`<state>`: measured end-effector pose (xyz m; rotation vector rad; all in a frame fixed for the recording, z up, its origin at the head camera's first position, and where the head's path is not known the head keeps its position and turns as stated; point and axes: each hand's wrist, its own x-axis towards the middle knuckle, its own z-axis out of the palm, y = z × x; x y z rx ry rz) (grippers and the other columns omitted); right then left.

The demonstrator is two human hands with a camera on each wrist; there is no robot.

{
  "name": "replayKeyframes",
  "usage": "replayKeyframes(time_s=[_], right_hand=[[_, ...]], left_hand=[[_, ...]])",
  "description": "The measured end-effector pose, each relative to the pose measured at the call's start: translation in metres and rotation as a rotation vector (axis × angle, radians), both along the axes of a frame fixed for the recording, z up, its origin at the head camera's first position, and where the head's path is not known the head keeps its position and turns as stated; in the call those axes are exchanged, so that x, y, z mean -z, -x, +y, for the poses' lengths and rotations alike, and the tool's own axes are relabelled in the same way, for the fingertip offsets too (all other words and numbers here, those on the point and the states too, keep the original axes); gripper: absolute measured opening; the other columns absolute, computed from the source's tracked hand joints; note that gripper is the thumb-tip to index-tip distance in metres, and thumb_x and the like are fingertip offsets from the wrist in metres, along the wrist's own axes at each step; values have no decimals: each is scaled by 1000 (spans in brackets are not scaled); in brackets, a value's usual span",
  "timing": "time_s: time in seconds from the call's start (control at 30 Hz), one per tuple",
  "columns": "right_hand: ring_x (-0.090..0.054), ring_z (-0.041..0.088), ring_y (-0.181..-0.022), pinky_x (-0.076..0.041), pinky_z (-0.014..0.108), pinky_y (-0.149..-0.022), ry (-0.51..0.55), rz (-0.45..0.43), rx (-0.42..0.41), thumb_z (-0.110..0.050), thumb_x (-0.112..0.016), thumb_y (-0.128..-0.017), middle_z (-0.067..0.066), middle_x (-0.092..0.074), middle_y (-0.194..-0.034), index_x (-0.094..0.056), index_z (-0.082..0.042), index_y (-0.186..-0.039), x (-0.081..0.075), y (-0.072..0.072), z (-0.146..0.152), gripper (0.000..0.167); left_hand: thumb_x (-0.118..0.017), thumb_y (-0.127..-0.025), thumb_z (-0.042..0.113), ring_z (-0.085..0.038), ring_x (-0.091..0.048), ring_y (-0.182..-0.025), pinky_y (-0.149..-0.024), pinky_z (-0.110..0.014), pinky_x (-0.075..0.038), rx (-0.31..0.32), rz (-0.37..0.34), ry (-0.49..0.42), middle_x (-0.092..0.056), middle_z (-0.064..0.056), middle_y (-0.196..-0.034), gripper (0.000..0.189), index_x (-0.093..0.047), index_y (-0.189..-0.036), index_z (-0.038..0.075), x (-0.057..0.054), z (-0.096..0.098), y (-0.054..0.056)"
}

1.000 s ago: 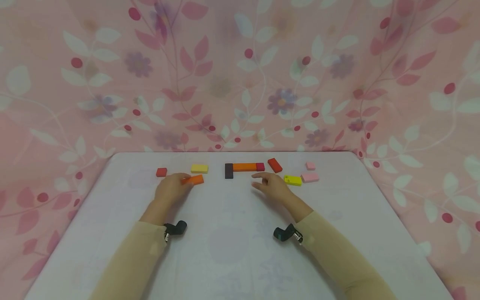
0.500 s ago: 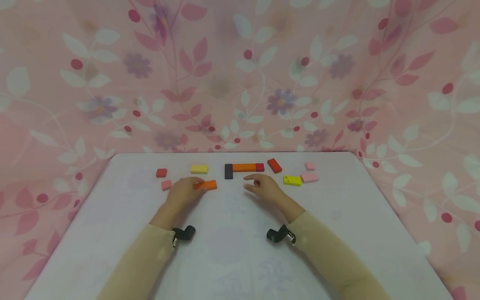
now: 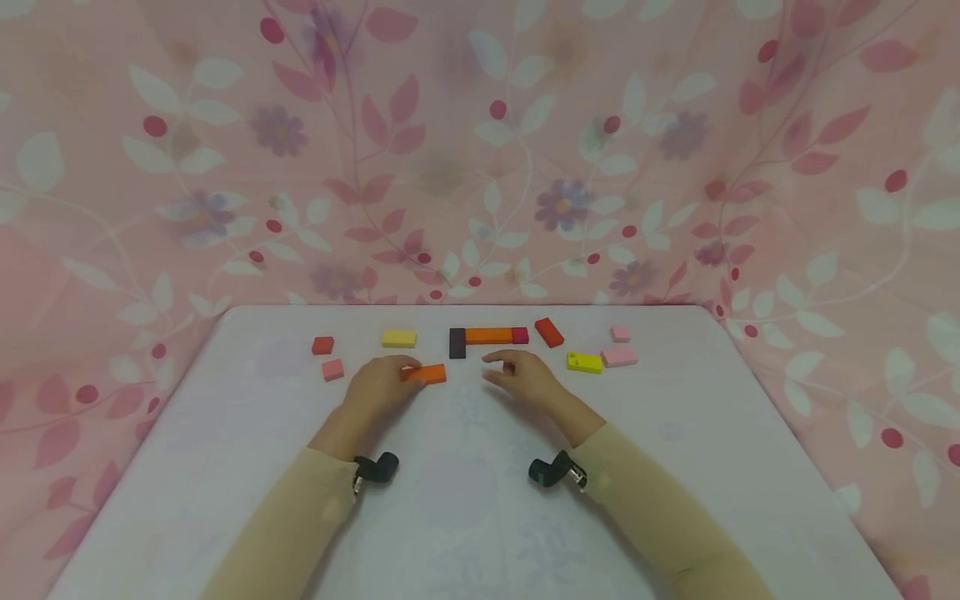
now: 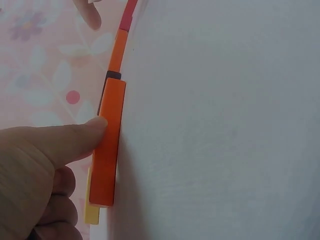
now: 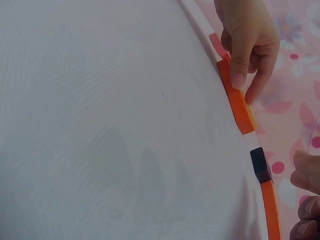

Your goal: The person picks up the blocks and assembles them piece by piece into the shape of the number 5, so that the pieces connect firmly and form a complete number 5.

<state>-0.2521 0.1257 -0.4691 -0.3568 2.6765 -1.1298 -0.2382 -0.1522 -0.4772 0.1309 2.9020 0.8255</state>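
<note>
Head view: both forearms reach inward from the lower corners in sleeves (image 3: 270, 525). The left hand (image 3: 381, 390) is angled toward the middle, back uppermost, with thumb and forefinger clamped on an orange block (image 3: 431, 374). The block projects from the fingertips toward the right hand (image 3: 527, 377), nearer the person than the dark block (image 3: 457, 342) and left of it in the view. The right hand mirrors this pose, its thumb and forefinger apart with nothing between them. Behind the hands, the dark block, an orange bar (image 3: 488, 336) and a crimson block (image 3: 520, 335) stand in a touching row on the table (image 3: 465, 533). A yellow block (image 3: 399, 338) lies beyond the left hand.

Left wrist view: the left thumb is extended, its tip pressed on the side of the orange block; the lower fingers are curled. Whether the block touches the table cannot be told.

Right wrist view: the left thumb and forefinger reach down to the orange block, which stands apart from the dark block. The right hand is cut by the frame edge, its visible fingers bent.
</note>
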Motion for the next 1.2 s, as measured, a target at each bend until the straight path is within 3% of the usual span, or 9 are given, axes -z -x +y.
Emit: replayKeyframes(time_s=[0.13, 0.3, 0.43, 0.67, 0.97, 1.2], right_hand=[[-50, 21, -72, -39, 30, -61, 5, 12, -5, -35, -74, -92, 5, -53, -75, -71, -20, -126, 0, 1, -1, 37], [-49, 21, -71, -38, 29, -60, 1, 13, -12, -34, -73, -92, 4, -52, -75, -71, -21, -125, 0, 0, -5, 36], [-49, 21, -71, -39, 29, -61, 2, 10, -20, -34, -73, -93, 5, -52, -75, -72, -21, -125, -2, 1, -10, 35], [-49, 20, -70, -39, 28, -61, 26, 17, -64, -33, -72, -93, 4, -51, -74, -71, -17, -125, -4, 4, -21, 35], [-52, 21, -70, -42, 28, -60, 60, -27, -62, -35, -73, -92, 6, -55, -77, -72, -22, -124, 0, 11, -32, 34], [-52, 20, -72, -43, 27, -63, 60, -14, -99, -31, -73, -93, 4, -56, -78, -71, -19, -125, 3, 15, -45, 34]], left_hand=[[-71, -92, 37, -27, -61, -98, -91, -47, -49, 13, 6, -17, -70, -6, -112, 42, -67, -130, 20, -7, -3, 3], [-67, -95, 38, -26, -57, -84, -76, -41, -50, 16, 10, -4, -64, -7, -94, 43, -66, -133, 19, -18, -11, 12], [-68, -95, 37, -27, -58, -85, -76, -41, -49, -8, 44, -2, -65, -10, -96, 44, -64, -134, 16, -23, -20, 20], [-64, -98, 33, -29, -57, -87, -78, -43, -48, -47, 99, -39, -64, -12, -98, 41, -63, -135, 15, -18, -38, 33], [-63, -99, 36, -29, -53, -88, -80, -43, -47, -33, 61, -31, -60, -12, -98, 46, -59, -140, 17, -13, -46, 48], [-60, -100, 36, -31, -55, -104, -97, -52, -44, -49, 4, -43, -63, -14, -117, 45, -59, -142, 18, -10, -49, 54]])
